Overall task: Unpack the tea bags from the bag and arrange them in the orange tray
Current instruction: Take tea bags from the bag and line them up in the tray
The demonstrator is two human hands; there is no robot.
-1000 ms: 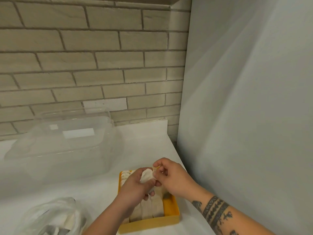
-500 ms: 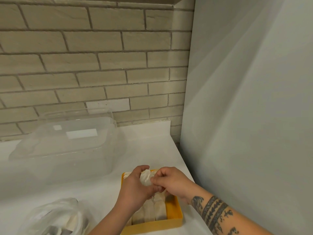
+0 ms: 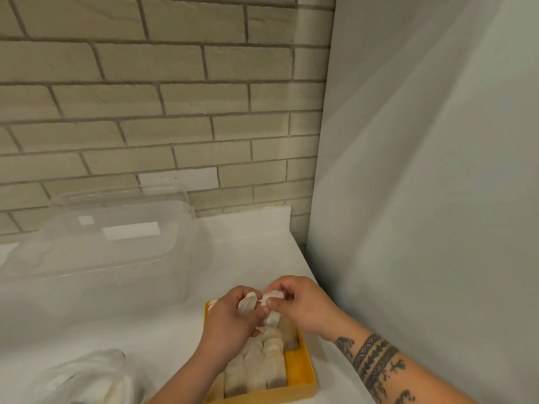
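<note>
White worktop (image 3: 248, 258) carried the orange tray (image 3: 300, 371) at six o'clock; left hand (image 3: 230, 319) and right hand (image 3: 303, 304), close together, pinched tea bags (image 3: 248, 305) above it; tugging risked tearing one.

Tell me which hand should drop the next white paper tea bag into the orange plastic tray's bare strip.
Right, likely. The right hand pinches a white paper tea bag near the bare right strip of the orange plastic tray; the left hand, gripping another bag, hovers over filled rows.
</note>
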